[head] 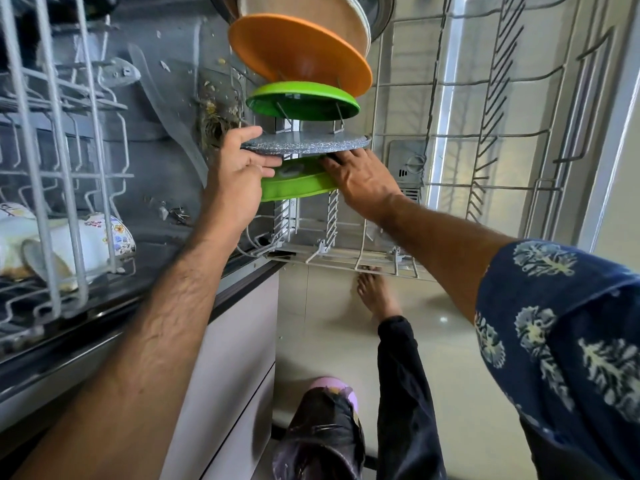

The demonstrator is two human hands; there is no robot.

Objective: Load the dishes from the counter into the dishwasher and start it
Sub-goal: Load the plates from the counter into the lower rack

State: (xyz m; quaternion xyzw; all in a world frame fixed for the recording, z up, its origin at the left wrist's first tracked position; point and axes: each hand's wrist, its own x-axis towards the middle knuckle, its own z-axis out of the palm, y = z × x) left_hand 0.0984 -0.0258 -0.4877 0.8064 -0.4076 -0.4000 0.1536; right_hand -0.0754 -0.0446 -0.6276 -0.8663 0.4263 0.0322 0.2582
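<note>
Standing edge-on at frame centre, the grey plate [304,144] runs left–right; left hand [239,174] fingers grasp its left rim, right hand [360,178] rests flat, fingers released, against the green plate [298,183] below.

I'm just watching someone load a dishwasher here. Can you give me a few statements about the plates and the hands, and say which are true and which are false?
1. An orange plate stands in the lower rack. True.
2. Both hands are on the speckled grey plate. False: the left hand grips it; the right hand touches the green plate nearest the person.
3. Two green plates are in the rack. True: another green plate sits between the orange and grey ones.
4. The upper rack holds only glasses. False: flowered white cups lie in it.
</note>
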